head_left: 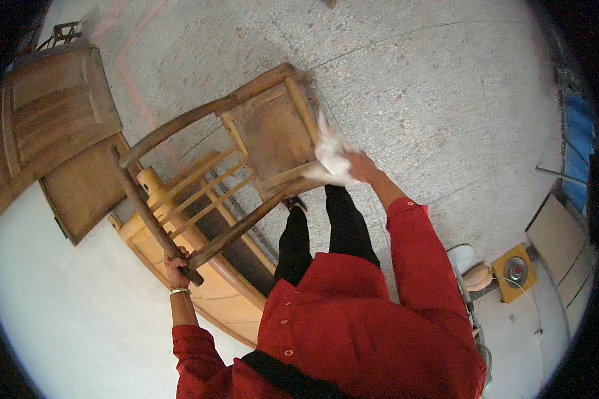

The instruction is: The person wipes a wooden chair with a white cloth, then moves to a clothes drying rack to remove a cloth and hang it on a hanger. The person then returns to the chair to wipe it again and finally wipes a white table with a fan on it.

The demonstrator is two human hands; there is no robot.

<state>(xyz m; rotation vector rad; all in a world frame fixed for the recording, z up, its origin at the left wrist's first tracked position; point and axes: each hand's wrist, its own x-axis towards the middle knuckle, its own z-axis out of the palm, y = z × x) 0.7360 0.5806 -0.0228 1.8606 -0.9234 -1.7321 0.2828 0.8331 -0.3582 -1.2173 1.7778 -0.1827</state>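
A wooden chair [277, 132] with a square panel, thin slats and curved side rails stands before me over the floor. My left hand [177, 267] is wrapped around the end of its dark crossbar [147, 207], close to where a side rail meets it. In my right hand [362, 167] is a crumpled white cloth [332, 157], blurred, against the chair's right-hand edge. The cloth hides that corner of the frame. Whether the chair leans cannot be made out.
Behind the chair's slats lies a light wooden bench-like piece [194, 239] along the white wall [80, 309]. Brown wooden furniture [62, 109] stands at left. A speckled floor [429, 99] spreads ahead. On the right are a yellow square object [514, 273] with a cord and flat boards [556, 237].
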